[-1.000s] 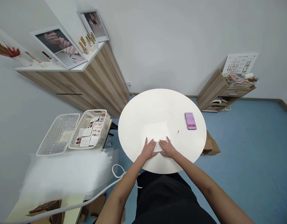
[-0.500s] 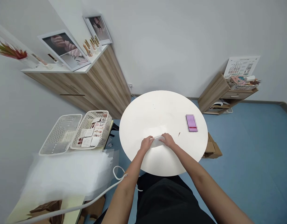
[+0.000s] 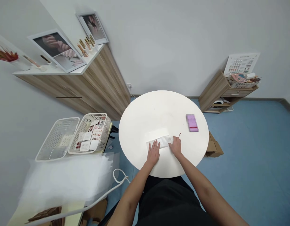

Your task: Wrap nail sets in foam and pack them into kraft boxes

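Observation:
A folded white cloth (image 3: 160, 141) lies in a long strip near the front of the round white table (image 3: 145, 116). My left hand (image 3: 153, 153) rests palm down on its left end. My right hand (image 3: 175, 146) presses flat on its right end, fingers spread. Under the strip, a faint pale sheet shows against the tabletop. To the right stands a pixelated pink box (image 3: 192, 123), out of reach of both hands' fingers. A tiny brown item (image 3: 180, 134) lies just beyond my right fingertips.
Two white plastic baskets (image 3: 74, 138), one holding printed cards, stand to the left of the table. A wood-grain cabinet (image 3: 104, 81) with a white shelf is behind them. A low wooden unit (image 3: 220, 91) and a cardboard box (image 3: 213, 147) are to the right.
My hands have moved apart from their raised, close position. They now lie flat on either end of the cloth, which is stretched into a longer, flatter strip.

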Action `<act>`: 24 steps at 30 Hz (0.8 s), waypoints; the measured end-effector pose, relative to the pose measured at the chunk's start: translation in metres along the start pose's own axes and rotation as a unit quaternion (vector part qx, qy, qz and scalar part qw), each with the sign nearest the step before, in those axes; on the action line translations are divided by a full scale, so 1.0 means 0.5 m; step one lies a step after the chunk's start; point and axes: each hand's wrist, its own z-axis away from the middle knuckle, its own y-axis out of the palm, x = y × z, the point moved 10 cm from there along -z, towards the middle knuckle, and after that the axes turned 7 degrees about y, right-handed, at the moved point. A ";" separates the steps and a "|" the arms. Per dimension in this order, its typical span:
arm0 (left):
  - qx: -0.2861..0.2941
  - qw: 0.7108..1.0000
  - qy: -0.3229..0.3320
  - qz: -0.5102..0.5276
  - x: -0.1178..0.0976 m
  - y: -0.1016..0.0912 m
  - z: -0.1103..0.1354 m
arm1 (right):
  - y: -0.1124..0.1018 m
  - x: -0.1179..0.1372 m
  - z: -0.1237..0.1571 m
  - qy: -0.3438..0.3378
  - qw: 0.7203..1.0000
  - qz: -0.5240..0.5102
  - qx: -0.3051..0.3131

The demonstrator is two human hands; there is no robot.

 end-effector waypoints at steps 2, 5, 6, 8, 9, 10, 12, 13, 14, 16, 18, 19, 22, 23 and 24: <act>-0.002 1.000 -0.002 -0.002 -0.016 0.004 0.008 | -0.001 -0.026 0.019 0.030 0.999 -0.033 0.001; 0.002 1.000 -0.008 0.002 -0.028 0.005 0.013 | 0.003 -0.052 0.035 0.102 0.983 -0.151 0.003; 0.005 1.000 -0.011 0.005 -0.029 0.006 0.013 | 0.008 -0.058 0.037 0.133 0.972 -0.193 0.009; 0.013 1.000 -0.016 0.011 -0.027 0.007 0.012 | 0.023 -0.064 0.036 0.199 0.946 -0.256 0.031; 0.017 1.000 -0.017 0.015 -0.026 0.007 0.011 | 0.029 -0.063 0.035 0.229 0.932 -0.278 0.042; 0.020 0.999 -0.017 0.020 -0.025 0.007 0.011 | 0.033 -0.060 0.032 0.253 0.919 -0.298 0.052; 0.020 0.999 -0.016 0.029 -0.024 0.005 0.010 | 0.037 -0.043 0.025 0.275 0.897 -0.340 0.066; 0.018 0.999 -0.016 0.035 -0.023 0.003 0.010 | 0.039 -0.028 0.022 0.270 0.888 -0.364 0.074; 0.016 0.999 -0.016 0.042 -0.022 0.002 0.010 | 0.040 -0.010 0.018 0.253 0.883 -0.385 0.086; 0.010 0.998 -0.019 0.059 -0.017 0.003 0.011 | 0.043 0.033 0.017 0.195 0.883 -0.411 0.115; 0.005 0.996 -0.026 0.082 -0.008 0.006 0.012 | 0.047 0.074 0.025 0.123 0.893 -0.409 0.141; 0.001 0.995 -0.029 0.096 -0.003 0.009 0.013 | 0.050 0.091 0.032 0.090 0.899 -0.401 0.151; -0.011 0.989 -0.031 0.145 0.013 0.016 0.017 | 0.066 0.123 0.057 0.018 0.914 -0.365 0.176; -0.016 0.986 -0.031 0.165 0.018 0.018 0.017 | 0.071 0.128 0.064 0.005 0.918 -0.353 0.182; -0.020 0.982 -0.032 0.186 0.023 0.019 0.018 | 0.076 0.130 0.069 -0.004 0.920 -0.344 0.187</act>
